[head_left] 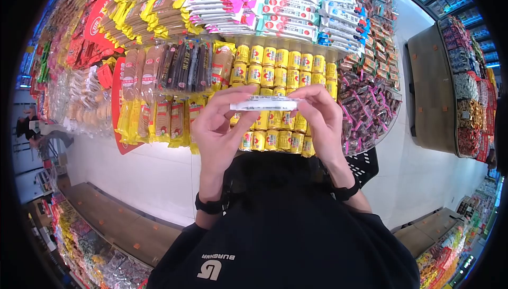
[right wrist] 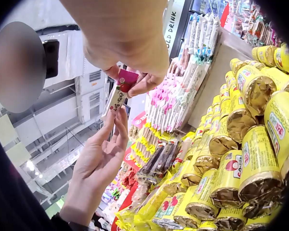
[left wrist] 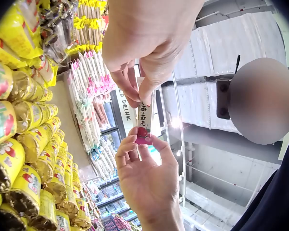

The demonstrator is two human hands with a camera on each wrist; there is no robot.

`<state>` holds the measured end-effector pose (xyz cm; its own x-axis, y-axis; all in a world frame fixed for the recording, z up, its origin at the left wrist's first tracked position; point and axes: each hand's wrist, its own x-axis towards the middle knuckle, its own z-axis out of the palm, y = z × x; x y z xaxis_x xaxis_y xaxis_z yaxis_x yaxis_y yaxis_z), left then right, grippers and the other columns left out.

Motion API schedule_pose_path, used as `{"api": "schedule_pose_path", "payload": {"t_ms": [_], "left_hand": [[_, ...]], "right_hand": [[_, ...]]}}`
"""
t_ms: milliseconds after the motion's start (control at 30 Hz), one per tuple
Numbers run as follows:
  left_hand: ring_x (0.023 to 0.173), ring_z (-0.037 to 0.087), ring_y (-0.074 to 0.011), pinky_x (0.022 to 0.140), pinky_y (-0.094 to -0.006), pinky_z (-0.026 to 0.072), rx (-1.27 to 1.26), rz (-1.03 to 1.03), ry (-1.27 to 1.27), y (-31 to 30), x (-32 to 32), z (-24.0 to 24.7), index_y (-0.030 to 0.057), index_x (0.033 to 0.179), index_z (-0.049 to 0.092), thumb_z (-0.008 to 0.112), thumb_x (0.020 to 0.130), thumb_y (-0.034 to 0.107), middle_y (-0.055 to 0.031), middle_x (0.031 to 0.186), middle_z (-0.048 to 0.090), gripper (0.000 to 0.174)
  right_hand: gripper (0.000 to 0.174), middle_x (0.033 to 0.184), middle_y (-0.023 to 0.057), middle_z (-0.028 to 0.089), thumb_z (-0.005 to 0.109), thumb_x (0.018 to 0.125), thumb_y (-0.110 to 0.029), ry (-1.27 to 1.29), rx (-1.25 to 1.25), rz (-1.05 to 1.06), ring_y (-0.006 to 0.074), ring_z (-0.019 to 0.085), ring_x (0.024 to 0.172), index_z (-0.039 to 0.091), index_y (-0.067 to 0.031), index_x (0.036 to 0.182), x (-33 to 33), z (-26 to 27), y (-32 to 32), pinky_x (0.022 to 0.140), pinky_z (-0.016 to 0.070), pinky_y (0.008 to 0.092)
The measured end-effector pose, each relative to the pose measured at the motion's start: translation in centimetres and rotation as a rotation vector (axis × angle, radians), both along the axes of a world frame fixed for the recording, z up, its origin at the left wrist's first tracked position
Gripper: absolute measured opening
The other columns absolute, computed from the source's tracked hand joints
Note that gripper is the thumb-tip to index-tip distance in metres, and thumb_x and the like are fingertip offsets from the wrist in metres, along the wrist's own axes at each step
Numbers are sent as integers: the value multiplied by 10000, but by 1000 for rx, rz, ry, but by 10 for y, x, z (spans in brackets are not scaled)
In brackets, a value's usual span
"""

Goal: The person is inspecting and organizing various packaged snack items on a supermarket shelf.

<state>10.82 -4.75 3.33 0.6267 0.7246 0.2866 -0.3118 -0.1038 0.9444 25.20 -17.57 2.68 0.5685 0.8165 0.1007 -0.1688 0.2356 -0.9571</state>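
Observation:
A slim white snack bar in a wrapper is held level between both hands, above the yellow rolls. My left hand pinches its white end between thumb and fingers. The other end is gripped by my right hand, thumb against fingers. Seen from the left wrist, the snack bar shows dark printed characters and a pink end with a red fruit picture. In the right wrist view the pink end of the wrapper lies at the right hand's fingers.
Below the hands stand rows of yellow-wrapped rolls. Behind them lie piles of white and pink wrapped bars and white and green ones. Brown sticks in packets fill the left side, small dark pink-tied sweets the right. A black basket is low at right.

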Motion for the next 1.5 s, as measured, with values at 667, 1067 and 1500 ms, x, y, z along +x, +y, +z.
{"api": "schedule_pose_path", "payload": {"t_ms": [667, 1067, 1500], "left_hand": [[703, 671, -118, 608, -226, 511, -244, -144, 173, -1, -16, 3, -40, 1130, 559, 658, 924, 28, -103, 865, 700, 238], [711, 699, -131, 619, -232, 519, -282, -60, 256, 11, -22, -11, -45, 989, 619, 677, 918, 91, -107, 858, 715, 164], [721, 675, -128, 658, -247, 518, -191, -171, 287, 63, -67, 4, -65, 944, 618, 528, 1020, 135, -115, 814, 700, 233]], "right_hand": [[198, 707, 32, 646, 577, 1010, -174, -101, -238, 85, 58, 601, 624, 610, 18, 1041, -16, 7, 7, 569, 476, 231], [326, 944, 94, 667, 791, 778, -88, -920, -170, -9, 273, 654, 869, 664, -38, 1074, -24, 6, 25, 742, 532, 363], [260, 835, 67, 678, 765, 818, -142, -1333, -89, -92, 226, 577, 775, 724, -88, 1070, 39, 110, 112, 721, 491, 362]]}}
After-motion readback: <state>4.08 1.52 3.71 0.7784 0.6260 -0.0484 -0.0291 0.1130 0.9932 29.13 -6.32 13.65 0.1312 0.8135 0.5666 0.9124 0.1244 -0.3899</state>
